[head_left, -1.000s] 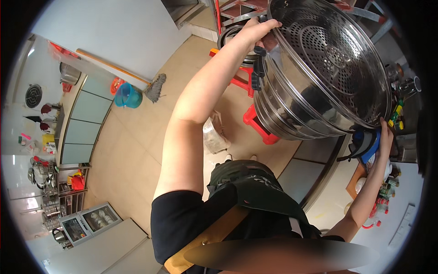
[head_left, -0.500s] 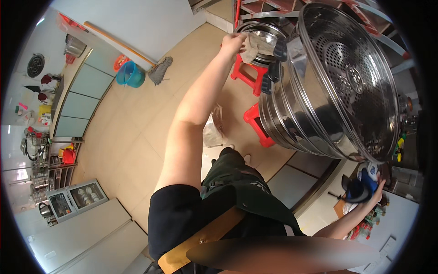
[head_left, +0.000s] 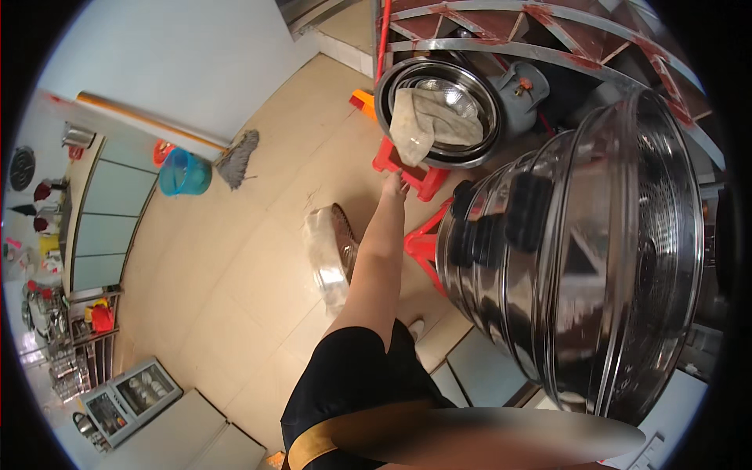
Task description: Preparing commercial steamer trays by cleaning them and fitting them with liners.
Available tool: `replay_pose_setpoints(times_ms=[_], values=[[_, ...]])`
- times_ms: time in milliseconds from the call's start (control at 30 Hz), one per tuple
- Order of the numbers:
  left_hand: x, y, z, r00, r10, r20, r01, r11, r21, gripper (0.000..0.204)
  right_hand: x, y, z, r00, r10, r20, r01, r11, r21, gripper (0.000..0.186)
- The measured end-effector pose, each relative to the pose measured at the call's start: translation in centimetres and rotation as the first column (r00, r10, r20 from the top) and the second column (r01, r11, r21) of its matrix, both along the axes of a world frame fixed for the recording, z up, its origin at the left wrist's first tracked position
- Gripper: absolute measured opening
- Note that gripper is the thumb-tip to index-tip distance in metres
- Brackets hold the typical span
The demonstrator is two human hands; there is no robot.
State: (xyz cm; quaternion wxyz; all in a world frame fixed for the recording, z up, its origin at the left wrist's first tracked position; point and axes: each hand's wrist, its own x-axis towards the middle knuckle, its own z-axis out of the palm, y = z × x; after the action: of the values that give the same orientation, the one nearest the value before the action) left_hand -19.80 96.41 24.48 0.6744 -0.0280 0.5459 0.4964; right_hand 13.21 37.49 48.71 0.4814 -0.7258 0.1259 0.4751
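The cloth (head_left: pixel 419 121), earlier in the left hand (head_left: pixel 395 185), now drapes over the steel basins (head_left: pixel 489 129) at upper centre. That hand is below, near a red stool (head_left: pixel 430 185), finger state unclear. The steamer (head_left: pixel 583 274) fills the right; the right hand has left view, its fingers unseen.

The steamer (head_left: pixel 580 274) is polished, reflective metal; its handles (head_left: pixel 527 211) are matt plastic. The bowls (head_left: pixel 489 106) are glossy metal, the rag (head_left: pixel 419 117) creased, matt cloth. The stool (head_left: pixel 431 186) is smooth plastic, the mop (head_left: pixel 237 160) rough fibre.
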Motion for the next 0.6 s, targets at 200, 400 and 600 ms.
replay_pose_setpoints(times_ms=[200,400,600], values=[[0.5,3.5,-3.5,0.982,-0.072,0.174,0.075,0.997,-0.014,0.055,-7.0,6.4,5.8,0.992,-0.12,0.045,0.125,0.982,-0.144,0.037],[2.1,11.4,7.6,0.921,0.165,-0.354,0.004,0.902,0.431,0.023,-1.8,-0.7,-1.3,0.997,-0.079,-0.013,0.077,0.99,-0.121,0.043],[1.5,14.7,35.1,0.958,-0.012,-0.287,0.264,0.432,0.863,0.011,4.8,-2.3,-0.8,0.962,-0.218,0.166,0.221,0.975,-0.004,0.03]])
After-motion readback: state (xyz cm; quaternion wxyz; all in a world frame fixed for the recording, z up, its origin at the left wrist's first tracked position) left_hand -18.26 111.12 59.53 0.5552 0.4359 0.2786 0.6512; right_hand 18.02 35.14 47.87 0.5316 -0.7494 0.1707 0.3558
